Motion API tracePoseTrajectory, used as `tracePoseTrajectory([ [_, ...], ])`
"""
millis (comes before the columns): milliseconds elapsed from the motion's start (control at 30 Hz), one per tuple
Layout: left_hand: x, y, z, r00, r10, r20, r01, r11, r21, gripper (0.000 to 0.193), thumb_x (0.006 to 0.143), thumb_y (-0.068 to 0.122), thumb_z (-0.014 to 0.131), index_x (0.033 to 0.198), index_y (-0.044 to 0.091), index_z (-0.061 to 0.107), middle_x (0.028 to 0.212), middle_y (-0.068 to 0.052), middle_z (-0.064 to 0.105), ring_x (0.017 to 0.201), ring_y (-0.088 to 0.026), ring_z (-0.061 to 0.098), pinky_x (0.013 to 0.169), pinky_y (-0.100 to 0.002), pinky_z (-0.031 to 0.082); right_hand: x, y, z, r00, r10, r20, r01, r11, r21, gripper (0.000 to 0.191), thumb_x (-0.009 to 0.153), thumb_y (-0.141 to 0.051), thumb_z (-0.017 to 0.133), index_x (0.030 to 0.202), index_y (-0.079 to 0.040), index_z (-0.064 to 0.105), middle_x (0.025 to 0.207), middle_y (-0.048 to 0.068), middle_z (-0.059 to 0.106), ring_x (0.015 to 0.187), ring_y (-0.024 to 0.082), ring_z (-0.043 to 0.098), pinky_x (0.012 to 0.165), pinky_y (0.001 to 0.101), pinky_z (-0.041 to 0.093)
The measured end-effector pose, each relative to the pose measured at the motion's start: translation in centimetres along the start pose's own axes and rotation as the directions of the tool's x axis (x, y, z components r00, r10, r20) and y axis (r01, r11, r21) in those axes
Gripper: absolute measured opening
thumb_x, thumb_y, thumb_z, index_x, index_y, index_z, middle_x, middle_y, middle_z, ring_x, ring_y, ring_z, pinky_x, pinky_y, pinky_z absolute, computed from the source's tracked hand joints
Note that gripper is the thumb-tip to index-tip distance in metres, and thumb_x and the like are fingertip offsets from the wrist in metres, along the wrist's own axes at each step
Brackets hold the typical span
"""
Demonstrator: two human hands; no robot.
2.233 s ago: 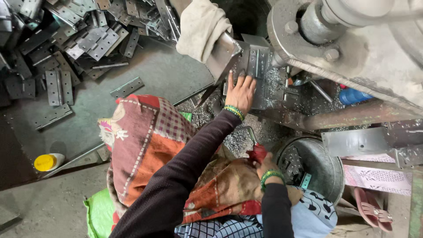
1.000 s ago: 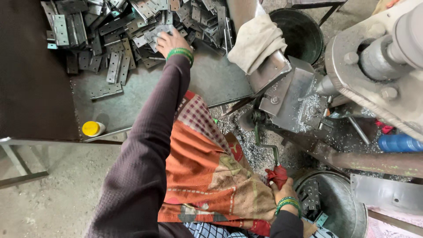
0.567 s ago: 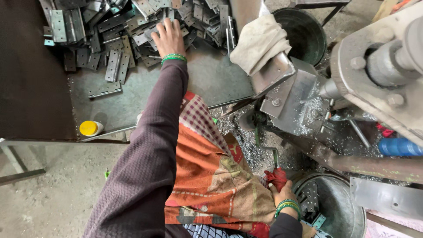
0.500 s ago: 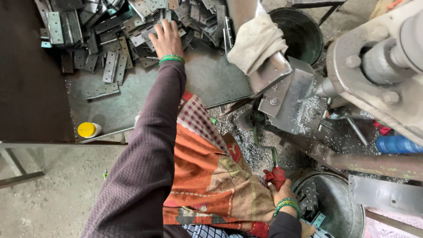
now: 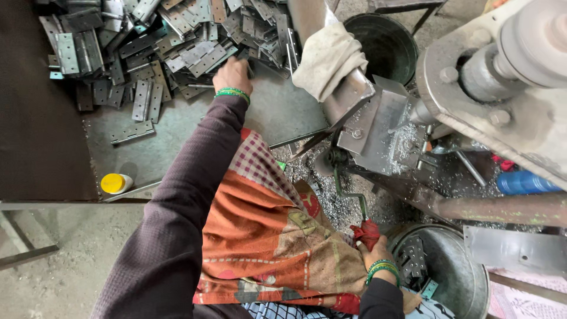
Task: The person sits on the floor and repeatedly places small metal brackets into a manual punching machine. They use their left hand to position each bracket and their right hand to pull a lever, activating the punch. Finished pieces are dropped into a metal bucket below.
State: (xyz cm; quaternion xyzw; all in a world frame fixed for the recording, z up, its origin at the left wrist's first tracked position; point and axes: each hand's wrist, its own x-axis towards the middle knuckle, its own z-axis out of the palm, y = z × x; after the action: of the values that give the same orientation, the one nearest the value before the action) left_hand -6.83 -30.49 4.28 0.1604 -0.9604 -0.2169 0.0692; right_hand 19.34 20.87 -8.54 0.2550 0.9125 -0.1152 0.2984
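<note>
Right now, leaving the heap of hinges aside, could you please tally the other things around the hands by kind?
Buckets: 2, a dark bucket and a grey bucket
Blue bottle: 1
Yellow-capped jar: 1
Red-wrapped lever: 1, gripped by the right hand
Total: 5

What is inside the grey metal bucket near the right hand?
Inside the grey metal bucket lie a few dark metal hinge plates against its near wall. The right hand and its sleeve cover the bucket's left edge, so that part is hidden.
</note>
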Motion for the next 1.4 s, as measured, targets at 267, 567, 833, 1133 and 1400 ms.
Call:
tracePoseTrajectory([
  [267,0.8,-1.9,-0.6,0.886,-0.167,-0.432,0.286,0.931,0.228,0.089,0.073,0.018,0.076,0.152,0.01,0.036,0.152,-0.028,0.035,0.139,-0.045,0.033,0.11,-0.062,0.03,0.0,0.0,0.1,1.0,0.005,0.011,-0.005,1.0,-0.018,0.084,0.088,-0.055,0.068,0.15,-0.011,0.032,0.127,0.032,0.067,0.118,0.048,0.066,0.103,0.0523,0.051],
  [567,0.9,-3.3,-1.0,0.886,-0.259,-0.386,0.389,0.868,0.31,0.084,0.075,0.019,0.076,0.15,0.004,0.041,0.151,-0.02,0.042,0.133,-0.038,0.041,0.106,-0.051,0.039,1.6,0.8,0.9,1.0,-0.02,-0.009,0.02,1.0,-0.007,0.086,0.087,-0.056,0.07,0.15,-0.01,0.033,0.127,0.034,0.066,0.117,0.049,0.065,0.102,0.0525,0.051],
  [833,0.7,-3.1,0.0,0.915,-0.175,-0.364,0.286,0.917,0.277,0.063,0.082,0.016,0.073,0.141,0.008,0.052,0.14,-0.017,0.05,0.128,-0.035,0.046,0.097,-0.047,0.044,1.0,0.4,0.6,1.0,-0.024,-0.016,0.024,1.0,-0.004,0.086,0.086,-0.056,0.07,0.149,-0.01,0.034,0.126,0.034,0.066,0.117,0.05,0.065,0.102,0.0527,0.051],
  [1133,-1.9,-8.0,-2.7,0.922,-0.251,-0.294,0.294,0.949,0.113,0.083,0.078,0.041,0.09,0.142,0.009,0.05,0.146,-0.02,0.047,0.142,-0.042,0.034,0.11,-0.062,0.037,0.0,0.0,0.2,0.999,-0.028,-0.024,0.028,1.0,-0.007,0.085,0.085,-0.057,0.07,0.147,-0.009,0.036,0.126,0.034,0.067,0.117,0.051,0.065,0.101,0.0531,0.051],
  [1400,-7.5,-17.1,-5.7,0.544,-0.826,-0.148,0.772,0.562,-0.298,0.119,0.071,0.06,0.085,0.162,0.02,0.019,0.161,-0.021,0.027,0.149,-0.044,0.024,0.121,-0.059,0.021,1.0,0.7,0.8,0.999,-0.039,-0.033,0.039,0.999,-0.007,0.082,0.084,-0.056,0.072,0.142,-0.008,0.039,0.124,0.034,0.067,0.116,0.051,0.065,0.101,0.0535,0.05],
])
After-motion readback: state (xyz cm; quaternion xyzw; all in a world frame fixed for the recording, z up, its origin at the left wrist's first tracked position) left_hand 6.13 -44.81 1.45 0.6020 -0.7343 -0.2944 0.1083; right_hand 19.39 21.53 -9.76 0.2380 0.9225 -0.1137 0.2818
